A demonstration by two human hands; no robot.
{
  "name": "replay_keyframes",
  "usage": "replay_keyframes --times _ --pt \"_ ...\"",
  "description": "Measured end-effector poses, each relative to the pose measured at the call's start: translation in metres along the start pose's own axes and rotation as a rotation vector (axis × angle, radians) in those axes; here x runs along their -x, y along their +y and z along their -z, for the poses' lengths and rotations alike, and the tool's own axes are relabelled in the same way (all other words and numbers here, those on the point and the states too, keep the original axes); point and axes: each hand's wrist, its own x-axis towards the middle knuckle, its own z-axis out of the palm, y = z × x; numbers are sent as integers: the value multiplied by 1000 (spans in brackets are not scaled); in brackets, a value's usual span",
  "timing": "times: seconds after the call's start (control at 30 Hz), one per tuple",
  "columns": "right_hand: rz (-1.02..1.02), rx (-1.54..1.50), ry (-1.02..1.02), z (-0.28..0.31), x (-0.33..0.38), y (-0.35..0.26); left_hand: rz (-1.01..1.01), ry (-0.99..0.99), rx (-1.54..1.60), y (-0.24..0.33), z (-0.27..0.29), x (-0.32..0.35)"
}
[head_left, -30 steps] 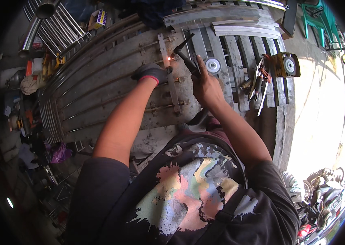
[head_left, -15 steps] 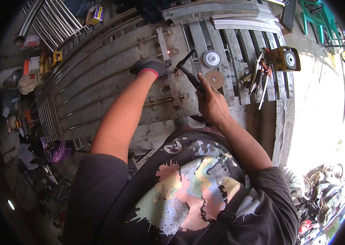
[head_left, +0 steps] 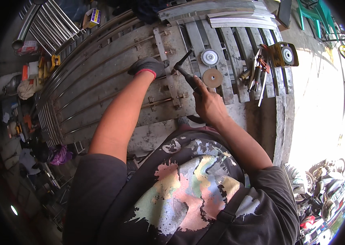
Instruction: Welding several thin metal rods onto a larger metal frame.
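My right hand (head_left: 212, 105), bare, is closed around the handle of a black TIG welding torch (head_left: 188, 77). The torch's bent head lies just right of a flat metal bar with holes (head_left: 164, 67). My left hand (head_left: 146, 67) wears a dark grey glove with a red cuff. Its fingers are drawn together against the left side of the bar, over one of the long thin metal rods (head_left: 119, 52); whatever they grip is hidden. The rods run leftward from the bar across a metal plate (head_left: 111, 75). A small orange glow shows at a rod's end by the bar.
Right of the torch lie a silver disc (head_left: 209, 57) and a brown disc (head_left: 212, 77) on metal slats. Beyond are pliers and other hand tools (head_left: 258, 73) and a yellow-black boxy device (head_left: 283, 55). Shiny pipes (head_left: 54, 24) stand far left; light strips (head_left: 242, 22) lie at the back.
The whole view has shifted slightly. The torch's head has come a little closer to the flat bar, while my left hand keeps its place beside it. The orange glow looks dimmer.
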Motion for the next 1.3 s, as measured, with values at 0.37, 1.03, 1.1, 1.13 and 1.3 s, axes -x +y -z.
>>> replay_keyframes --times 0.37,1.03,1.1,1.13,1.3 --pt "20 72 23 -4 1 -1 -46 -18 -15 7 16 16" --pt "43 -21 70 24 0 3 25 -20 18 13 7 11" --pt "56 38 7 53 0 -19 48 2 22 -4 -8 -8" --pt "51 97 -45 70 0 -30 54 19 16 -8 -15 -16" --pt "139 273 -143 156 14 -78 146 144 -16 -2 -20 3"
